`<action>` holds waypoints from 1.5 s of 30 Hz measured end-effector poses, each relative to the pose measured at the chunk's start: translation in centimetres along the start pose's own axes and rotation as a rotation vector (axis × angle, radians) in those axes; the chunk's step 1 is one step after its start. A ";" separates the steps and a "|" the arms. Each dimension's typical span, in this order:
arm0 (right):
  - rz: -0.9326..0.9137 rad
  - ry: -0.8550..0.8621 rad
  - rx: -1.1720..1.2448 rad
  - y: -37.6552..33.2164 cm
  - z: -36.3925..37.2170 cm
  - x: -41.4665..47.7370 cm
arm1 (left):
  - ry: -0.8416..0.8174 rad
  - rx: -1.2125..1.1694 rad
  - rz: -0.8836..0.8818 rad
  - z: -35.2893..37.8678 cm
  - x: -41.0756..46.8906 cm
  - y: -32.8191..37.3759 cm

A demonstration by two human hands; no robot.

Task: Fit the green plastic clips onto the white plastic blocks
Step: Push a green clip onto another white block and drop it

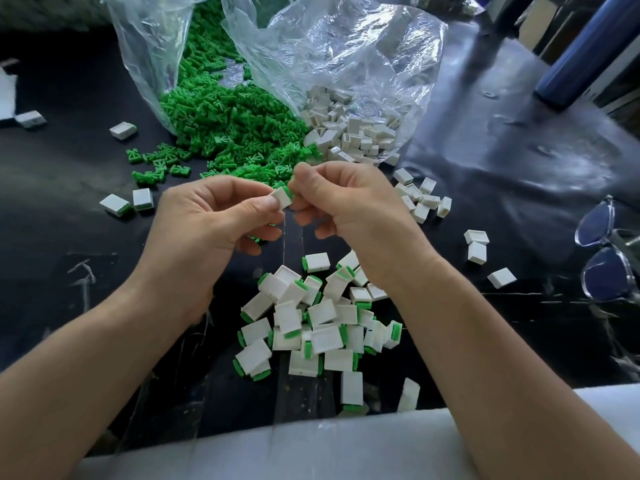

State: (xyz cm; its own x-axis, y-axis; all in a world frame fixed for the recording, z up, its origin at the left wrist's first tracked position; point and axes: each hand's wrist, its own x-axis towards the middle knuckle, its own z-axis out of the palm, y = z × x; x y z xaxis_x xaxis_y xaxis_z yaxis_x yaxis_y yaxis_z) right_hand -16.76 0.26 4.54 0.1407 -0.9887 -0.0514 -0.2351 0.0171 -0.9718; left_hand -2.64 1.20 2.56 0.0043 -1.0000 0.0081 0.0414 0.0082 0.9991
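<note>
Here the left hand (207, 220) pinches one block (281, 199), and the right hand (346, 202) pinches the single clip (287, 191) at its far end. Beyond the block lie two bags, a clip bag (145, 46) and a block bag (346, 57), their contents too many to count. Nearer than the block sits a pile (322, 320) of fitted pieces. Bare table (519, 168) stretches to its right.

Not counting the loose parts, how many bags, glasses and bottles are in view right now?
Bags: 2 (clips bag, blocks bag)
Glasses: 1
Bottle: 1
Total: 4
</note>
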 end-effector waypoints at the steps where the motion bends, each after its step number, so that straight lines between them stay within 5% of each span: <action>1: 0.005 -0.024 0.002 0.0 0.0 0.0 | 0.004 0.000 -0.006 0.0 0.0 0.0; 15: 0.017 -0.021 -0.211 -0.3 -0.7 0.2 | 0.000 -0.021 -0.055 -0.2 0.0 0.3; 21: 0.075 -0.309 -0.403 -0.5 -2.5 -0.2 | 0.123 0.021 -0.102 -1.7 1.2 0.2; 23: 0.096 -0.245 -0.485 -0.1 -2.5 0.1 | 0.124 0.053 -0.110 -1.7 1.2 0.0; 29: 0.038 0.371 -0.549 0.9 -6.2 1.6 | 0.111 0.077 -0.094 -1.6 1.2 -0.1; 45: 0.193 0.108 -0.893 1.8 -4.9 1.8 | 0.070 0.087 -0.085 -1.0 0.8 0.2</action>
State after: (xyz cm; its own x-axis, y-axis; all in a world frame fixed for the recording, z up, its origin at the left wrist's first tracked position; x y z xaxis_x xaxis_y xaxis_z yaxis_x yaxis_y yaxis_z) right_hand -21.62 -2.23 3.78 -0.0581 -0.9899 -0.1289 -0.9067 0.1064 -0.4082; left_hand -1.59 0.45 2.73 0.0738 -0.9943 -0.0771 -0.0424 -0.0804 0.9959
